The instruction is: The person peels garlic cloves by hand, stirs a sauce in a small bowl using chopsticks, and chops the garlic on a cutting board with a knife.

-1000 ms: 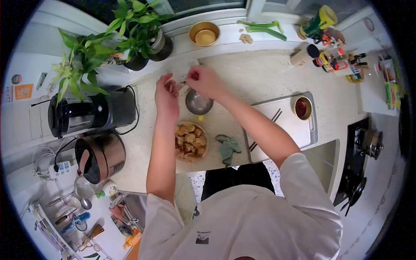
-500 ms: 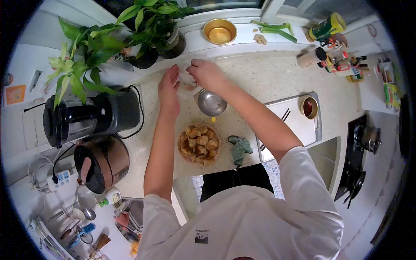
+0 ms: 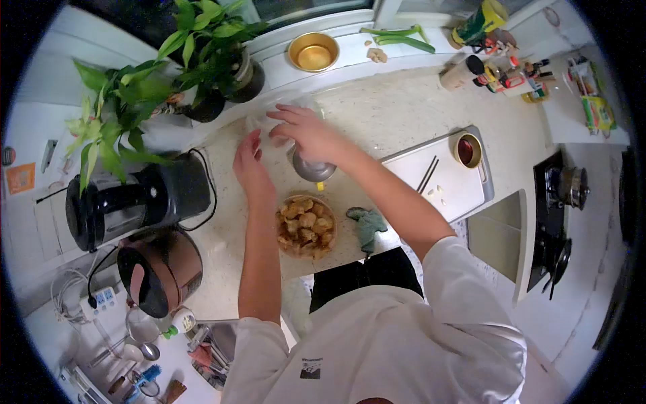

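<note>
My left hand is at the back of the counter, fingers loosely curled and a little apart, with no held object visible. To its right my right hand has its fingers stretched out and spread. A see-through, crinkled plastic bag lies around and behind the fingertips; its contents are hard to make out. Partly under my right hand stands a small metal bowl with a yellow tab at its front. Nearer my body is a round bowl heaped with brown, chunky food pieces.
A green cloth lies right of the food. Beyond my right forearm, a white cutting board carries chopsticks and a cup of dark red sauce. Potted plants and a black appliance stand left; a gold bowl sits behind.
My right hand's fingers have gone from drawn together to spread. My left hand has come slightly towards my body, its fingers more curled. The whole view has shifted a little.
</note>
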Motion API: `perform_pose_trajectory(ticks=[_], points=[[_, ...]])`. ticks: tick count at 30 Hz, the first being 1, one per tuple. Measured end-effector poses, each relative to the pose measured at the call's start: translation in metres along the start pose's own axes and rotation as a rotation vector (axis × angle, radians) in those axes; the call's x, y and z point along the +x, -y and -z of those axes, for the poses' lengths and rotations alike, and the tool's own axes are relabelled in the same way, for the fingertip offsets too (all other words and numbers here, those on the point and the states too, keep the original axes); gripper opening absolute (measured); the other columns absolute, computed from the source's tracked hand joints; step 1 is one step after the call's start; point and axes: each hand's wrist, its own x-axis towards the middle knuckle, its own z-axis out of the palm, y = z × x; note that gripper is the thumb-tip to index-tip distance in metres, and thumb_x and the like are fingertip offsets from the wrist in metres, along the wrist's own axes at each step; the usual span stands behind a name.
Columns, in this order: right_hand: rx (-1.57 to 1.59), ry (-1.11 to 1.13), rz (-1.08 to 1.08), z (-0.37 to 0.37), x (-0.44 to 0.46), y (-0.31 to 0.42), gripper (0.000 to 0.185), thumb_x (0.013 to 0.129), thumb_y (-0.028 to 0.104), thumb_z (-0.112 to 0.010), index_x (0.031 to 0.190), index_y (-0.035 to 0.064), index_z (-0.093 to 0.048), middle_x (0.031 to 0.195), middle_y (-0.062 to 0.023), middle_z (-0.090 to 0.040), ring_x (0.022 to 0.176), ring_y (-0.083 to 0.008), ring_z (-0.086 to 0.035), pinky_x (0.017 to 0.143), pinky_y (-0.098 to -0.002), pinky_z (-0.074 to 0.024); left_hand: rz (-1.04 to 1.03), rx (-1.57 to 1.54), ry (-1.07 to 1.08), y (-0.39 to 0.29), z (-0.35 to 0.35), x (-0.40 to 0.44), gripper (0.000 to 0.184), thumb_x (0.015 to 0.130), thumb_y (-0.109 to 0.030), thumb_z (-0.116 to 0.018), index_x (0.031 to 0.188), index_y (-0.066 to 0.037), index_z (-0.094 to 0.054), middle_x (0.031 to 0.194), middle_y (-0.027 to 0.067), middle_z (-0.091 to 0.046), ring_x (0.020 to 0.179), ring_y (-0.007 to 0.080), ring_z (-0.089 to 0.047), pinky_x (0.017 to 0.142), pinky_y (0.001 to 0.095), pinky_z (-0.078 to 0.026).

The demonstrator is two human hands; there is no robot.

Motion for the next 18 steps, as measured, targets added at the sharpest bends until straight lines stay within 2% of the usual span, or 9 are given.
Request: perform_pose_trajectory(ticks=[3,5,7,9,11,12,15,17,18], points=[[0.530,-0.350,-0.328,0.012,-0.049,0.015,0.028,0.089,0.001,-0.067,0.116,0.0076,-0.069,0.124,-0.0089,-0.065,0.117,-0.0215,-0.061,0.084,-0.0302,-0.0545,0.017,0.003,-0.029,0.003,-0.015,-0.042,0.034,0.102,-0.024,-0.048,0.119,-0.002,-0.068,0.123,0.0075,-0.066,0.114,0.0183,-0.058,0.101,0.0335,-0.041],[0.606,-0.414,-0.776,0.018,-0.111,0.025,0.021,0.094,0.004,-0.068,0.115,0.0047,-0.069,0.098,-0.0033,-0.065,0.084,-0.0104,-0.058,0.068,-0.0228,-0.0471,0.022,0.024,0.057,0.013,-0.024,-0.077,0.031,0.103,-0.019,-0.049,0.119,-0.001,-0.067,0.123,0.0084,-0.066,0.115,0.0184,-0.058,0.103,0.0334,-0.042],[0.509,-0.531,-0.958,0.022,-0.180,0.040,0.015,0.096,0.017,-0.071,0.103,0.0030,-0.072,0.077,-0.0077,-0.066,0.061,-0.0116,-0.053,0.059,-0.0287,-0.0463,0.022,0.039,0.163,0.026,-0.037,-0.111,0.029,0.102,-0.017,-0.050,0.119,-0.001,-0.067,0.122,0.0087,-0.067,0.114,0.0180,-0.059,0.103,0.0337,-0.043],[0.447,-0.601,-1.210,0.012,-0.263,0.051,0.016,0.096,0.017,-0.069,0.100,0.0024,-0.072,0.072,-0.0092,-0.065,0.064,-0.0108,-0.055,0.061,-0.0294,-0.0476,0.033,0.056,0.295,0.047,-0.054,-0.149,0.029,0.100,-0.016,-0.051,0.119,-0.003,-0.068,0.120,0.0083,-0.069,0.110,0.0172,-0.060,0.099,0.0344,-0.044],[0.363,-0.712,-1.280,0.021,-0.330,0.068,0.017,0.096,0.019,-0.070,0.100,0.0027,-0.071,0.073,-0.0113,-0.066,0.063,-0.0149,-0.058,0.060,-0.0315,-0.0485,0.065,0.077,0.487,0.082,-0.064,-0.181,0.029,0.100,-0.013,-0.050,0.122,-0.005,-0.067,0.120,0.0086,-0.069,0.108,0.0168,-0.061,0.098,0.0337,-0.045],[0.259,-0.638,-1.323,0.032,-0.359,0.071,0.019,0.095,0.021,-0.070,0.102,0.0032,-0.071,0.076,-0.0115,-0.067,0.065,-0.0173,-0.060,0.061,-0.0325,-0.0495,0.077,0.089,0.581,0.097,-0.072,-0.194,0.029,0.100,-0.011,-0.050,0.123,-0.006,-0.067,0.120,0.0088,-0.069,0.107,0.0167,-0.061,0.097,0.0334,-0.046],[-0.037,-0.426,-1.400,0.056,-0.414,0.083,0.026,0.092,0.026,-0.072,0.107,0.0052,-0.070,0.085,-0.0115,-0.068,0.070,-0.0235,-0.066,0.062,-0.0352,-0.0527,0.279,0.161,0.726,0.125,-0.100,-0.234,0.031,0.101,-0.009,-0.048,0.127,-0.007,-0.064,0.120,0.0078,-0.070,0.107,0.0165,-0.061,0.096,0.0326,-0.046],[-0.223,-0.307,-1.378,0.068,-0.430,0.084,0.030,0.089,0.029,-0.074,0.110,0.0071,-0.069,0.092,-0.0108,-0.067,0.075,-0.0264,-0.068,0.063,-0.0367,-0.0547,0.475,0.228,0.755,0.143,-0.115,-0.248,0.034,0.100,-0.018,-0.053,0.131,-0.007,-0.061,0.120,0.0063,-0.069,0.105,0.0161,-0.062,0.092,0.0313,-0.046],[-0.211,-0.336,-1.408,0.071,-0.425,0.084,0.033,0.085,0.029,-0.075,0.112,0.0107,-0.069,0.097,-0.0085,-0.064,0.079,-0.0265,-0.070,0.064,-0.0385,-0.0567,0.543,0.243,0.759,0.152,-0.121,-0.253,0.035,0.100,-0.020,-0.054,0.132,-0.007,-0.060,0.121,0.0062,-0.069,0.105,0.0160,-0.062,0.091,0.0307,-0.046]])
